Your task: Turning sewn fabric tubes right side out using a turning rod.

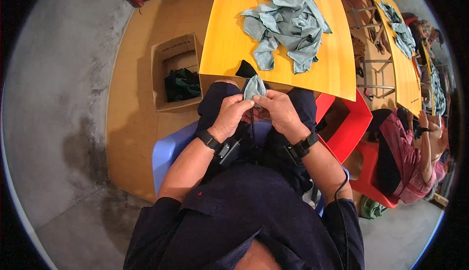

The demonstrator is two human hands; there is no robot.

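My left hand (229,115) and my right hand (280,112) meet over my lap, just off the near edge of the yellow table (222,40). Between them they pinch a small piece of grey-green cloth (254,87), one hand at each side of its lower end. Thumbs and fingers are closed on it. Directly beyond the cloth, a small black pointed piece (245,69) shows at the table edge; its kind is unclear. A loose heap of grey-green cloth pieces (288,28) lies farther back on the tabletop.
Left of my legs, an open cardboard box (161,82) holds dark green cloth. A red bin-like container (354,123) stands by my right knee. I sit on a blue plastic chair (168,148). At right, a person in pink (410,157) sits beside another yellow table (403,82).
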